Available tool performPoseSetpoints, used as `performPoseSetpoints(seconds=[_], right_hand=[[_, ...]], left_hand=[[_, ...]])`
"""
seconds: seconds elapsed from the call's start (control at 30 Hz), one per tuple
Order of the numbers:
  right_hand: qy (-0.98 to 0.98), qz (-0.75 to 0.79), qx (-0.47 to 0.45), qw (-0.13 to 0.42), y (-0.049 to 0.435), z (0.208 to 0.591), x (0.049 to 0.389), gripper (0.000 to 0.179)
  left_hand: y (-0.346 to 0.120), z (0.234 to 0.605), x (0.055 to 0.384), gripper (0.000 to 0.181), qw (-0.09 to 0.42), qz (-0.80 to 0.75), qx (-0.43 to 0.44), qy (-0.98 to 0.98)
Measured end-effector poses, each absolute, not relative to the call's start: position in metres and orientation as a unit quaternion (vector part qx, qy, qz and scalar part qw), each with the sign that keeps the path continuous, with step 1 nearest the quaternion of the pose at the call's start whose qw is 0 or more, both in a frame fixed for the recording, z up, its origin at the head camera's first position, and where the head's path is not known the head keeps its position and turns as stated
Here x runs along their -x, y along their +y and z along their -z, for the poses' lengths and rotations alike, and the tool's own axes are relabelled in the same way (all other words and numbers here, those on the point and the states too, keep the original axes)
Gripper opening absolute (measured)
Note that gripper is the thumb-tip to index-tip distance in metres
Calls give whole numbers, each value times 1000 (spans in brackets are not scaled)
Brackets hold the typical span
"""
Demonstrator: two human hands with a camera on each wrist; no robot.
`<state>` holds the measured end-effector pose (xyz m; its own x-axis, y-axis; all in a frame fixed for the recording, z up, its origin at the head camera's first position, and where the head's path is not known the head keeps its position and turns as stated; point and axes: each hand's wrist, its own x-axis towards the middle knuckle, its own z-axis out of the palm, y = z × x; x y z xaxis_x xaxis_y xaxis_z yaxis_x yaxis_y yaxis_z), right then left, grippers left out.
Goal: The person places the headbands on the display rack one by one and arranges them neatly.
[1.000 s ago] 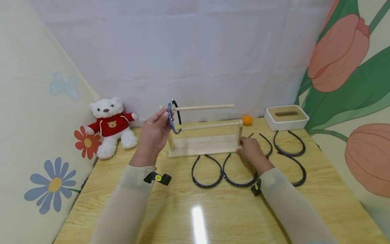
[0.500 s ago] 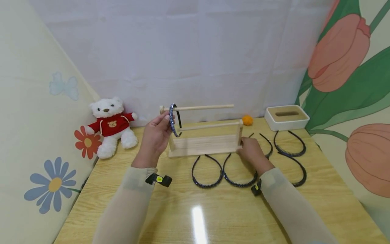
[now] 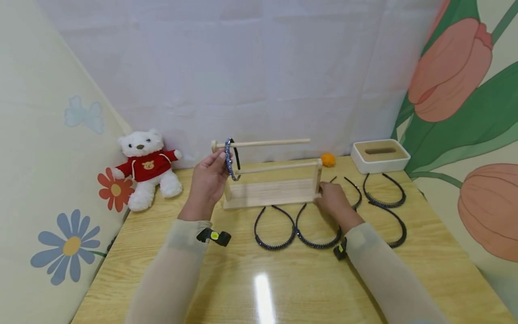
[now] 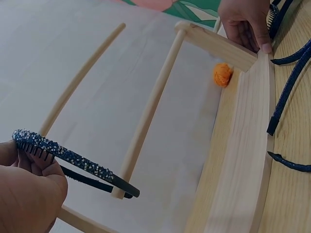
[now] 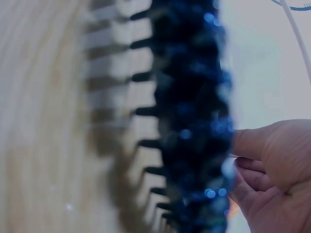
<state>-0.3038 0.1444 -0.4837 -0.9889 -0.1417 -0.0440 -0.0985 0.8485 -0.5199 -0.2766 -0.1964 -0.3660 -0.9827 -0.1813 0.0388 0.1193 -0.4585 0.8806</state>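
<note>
My left hand [image 3: 207,177] pinches a glittery blue headband [image 3: 229,164] near the left end of the wooden rack's upper rod [image 3: 271,143]. The headband stands upright, its arch over that rod; in the left wrist view its tips [image 4: 130,190] lie by the left end of the lower rod [image 4: 151,109]. Comb teeth line its inner side. At the other end, my right hand [image 3: 335,200] grips the corner of the rack's base [image 3: 267,192], thumb [image 4: 266,47] on top. A headband [image 5: 192,116] on the table looms blurred in the right wrist view.
Two dark headbands [image 3: 275,246] lie in front of the rack, with several more [image 3: 398,204] at the right. Behind are an orange ball [image 3: 328,159] and a white tissue box [image 3: 380,163]. A teddy bear [image 3: 147,168] in red sits at the left wall.
My left hand has brought the headband slightly down, so its arch sits lower at the upper rod. Over the last half second it barely moves. The right hand and the rack stay put.
</note>
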Motion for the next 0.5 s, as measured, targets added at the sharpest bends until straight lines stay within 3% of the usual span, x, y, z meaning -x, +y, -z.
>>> performPoseSetpoints(seconds=[0.5], right_hand=[[964,254,69,33,145,485,305,43]], left_hand=[[-188,369,285,33,103,859,-42,-500]])
